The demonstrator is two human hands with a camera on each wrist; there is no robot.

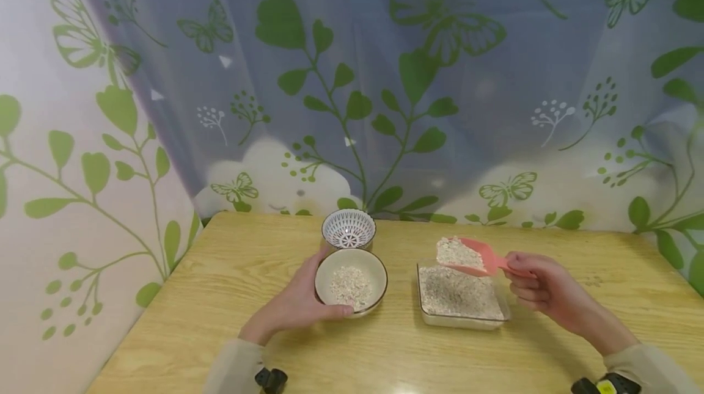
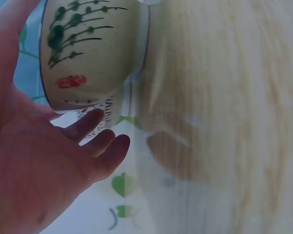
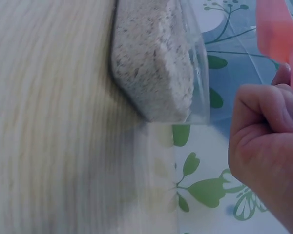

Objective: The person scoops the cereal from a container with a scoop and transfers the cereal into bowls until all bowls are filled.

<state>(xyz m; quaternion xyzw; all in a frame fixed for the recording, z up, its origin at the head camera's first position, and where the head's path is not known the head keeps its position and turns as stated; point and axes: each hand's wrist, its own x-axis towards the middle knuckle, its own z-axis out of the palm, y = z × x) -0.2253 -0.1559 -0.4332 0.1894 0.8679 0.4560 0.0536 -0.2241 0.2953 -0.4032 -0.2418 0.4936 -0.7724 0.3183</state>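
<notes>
My left hand point(image 1: 308, 302) cups a beige bowl point(image 1: 351, 281) with a little oatmeal in it; the thumb lies along the near rim. In the left wrist view the fingers point(image 2: 95, 141) touch the bowl's painted side point(image 2: 88, 48) near its foot. My right hand point(image 1: 541, 287) grips the handle of a pink scoop point(image 1: 467, 255), heaped with oats, held just above the far edge of a clear rectangular dish point(image 1: 459, 296) full of oats. The right wrist view shows the dish point(image 3: 156, 63), the scoop's handle point(image 3: 276, 34) and the curled fingers point(image 3: 266, 117).
A small blue-and-white patterned bowl point(image 1: 349, 229) stands right behind the beige one. Everything sits on a light wooden table point(image 1: 220, 321). A leaf-and-butterfly curtain point(image 1: 352, 76) hangs close behind the table's far edge and along the left side.
</notes>
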